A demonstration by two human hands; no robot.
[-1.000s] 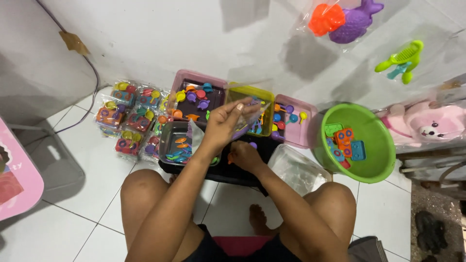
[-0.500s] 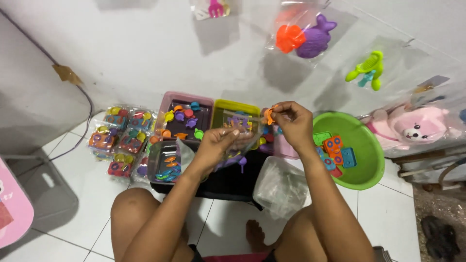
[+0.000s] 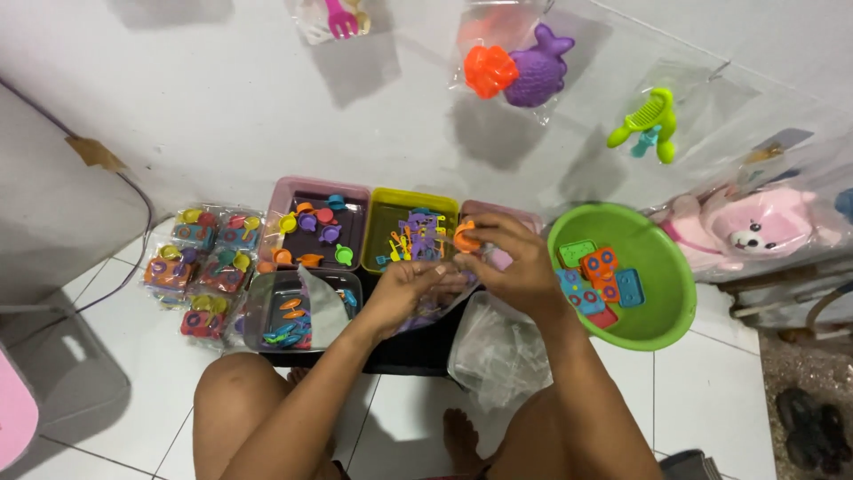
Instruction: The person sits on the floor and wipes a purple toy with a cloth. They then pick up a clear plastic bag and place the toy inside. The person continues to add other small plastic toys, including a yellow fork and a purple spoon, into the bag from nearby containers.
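Right hand [image 3: 515, 267] pinches an orange toy piece [image 3: 466, 236] just above the left hand's [image 3: 410, 289] gripped clear bag [image 3: 435, 298]

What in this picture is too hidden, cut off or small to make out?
- Head view: the clear bag under the left hand; its contents are covered by fingers.
- The pink tray is mostly behind the right hand, which pinches a small orange toy too small to identify.
- The pink plush is blurred by its plastic wrap.
- The fork pack is cut by the top edge.
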